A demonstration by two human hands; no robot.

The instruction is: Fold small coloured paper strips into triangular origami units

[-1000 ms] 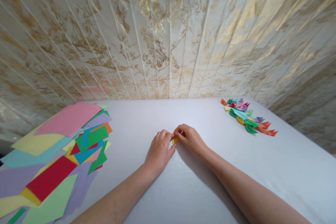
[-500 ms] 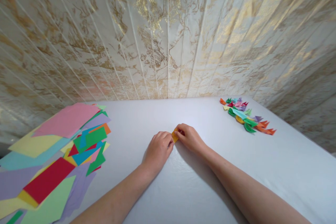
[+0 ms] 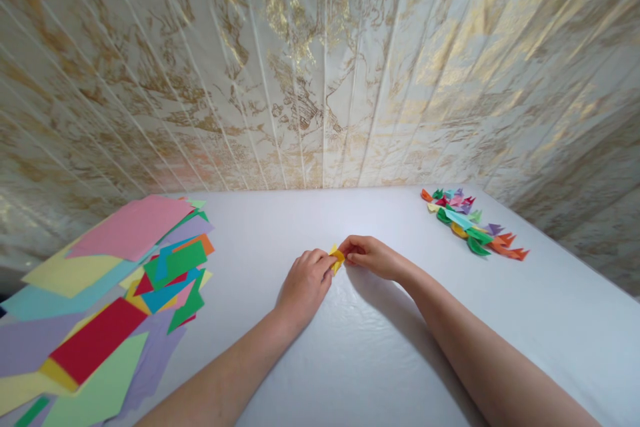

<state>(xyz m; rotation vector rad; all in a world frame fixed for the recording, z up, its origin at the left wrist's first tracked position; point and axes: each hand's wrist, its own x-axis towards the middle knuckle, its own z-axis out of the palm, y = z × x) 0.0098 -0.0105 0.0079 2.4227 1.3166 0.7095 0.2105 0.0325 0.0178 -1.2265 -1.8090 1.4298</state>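
Observation:
A small folded yellow paper piece [image 3: 337, 259] is pinched between both my hands near the middle of the white table [image 3: 350, 360]. My left hand [image 3: 305, 283] rests on the table with its fingers curled onto the paper's left side. My right hand [image 3: 370, 256] grips the paper's right end with thumb and fingertips, its palm turned sideways. Most of the paper is hidden by my fingers.
A loose stack of coloured paper sheets [image 3: 105, 293] covers the table's left side. A heap of small folded paper pieces [image 3: 467, 223] in many colours lies at the back right. A cream and gold patterned wall [image 3: 320, 60] rises behind the table.
My right hand has rolled outward and lifted its wrist, so the yellow paper shows more between the fingertips. My left hand has barely moved.

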